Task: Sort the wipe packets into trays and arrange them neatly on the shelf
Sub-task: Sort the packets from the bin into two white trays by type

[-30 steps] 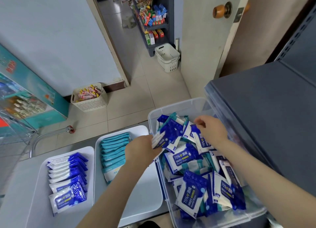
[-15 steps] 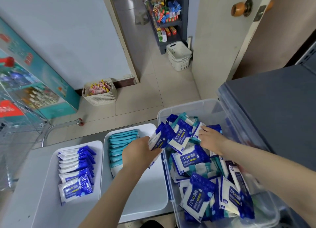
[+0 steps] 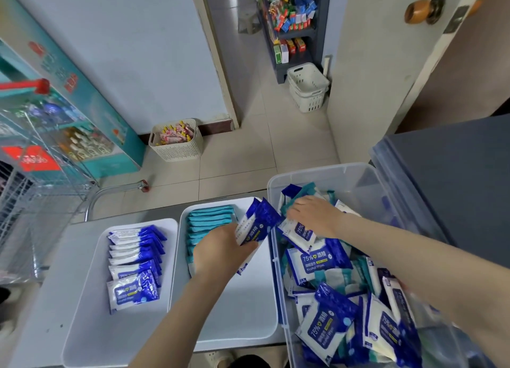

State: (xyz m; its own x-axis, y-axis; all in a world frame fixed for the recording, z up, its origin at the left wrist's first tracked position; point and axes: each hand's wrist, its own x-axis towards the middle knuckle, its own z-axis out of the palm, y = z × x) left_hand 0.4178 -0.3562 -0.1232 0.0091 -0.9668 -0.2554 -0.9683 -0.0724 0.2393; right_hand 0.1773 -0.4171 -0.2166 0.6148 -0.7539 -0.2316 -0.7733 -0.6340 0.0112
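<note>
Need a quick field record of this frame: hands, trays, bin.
left hand: grips held blue packets over the middle tray, beside the bin
right hand: palm down on the pile in the clear bin; grip unclear
left tray: blue row, overlapping
middle tray: teal row at far end, near end bare
clear bin: loose blue and teal packets, unsorted

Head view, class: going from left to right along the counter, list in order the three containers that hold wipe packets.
First white tray, holding blue packets → second white tray, holding teal packets → clear bin of mixed packets.
</note>
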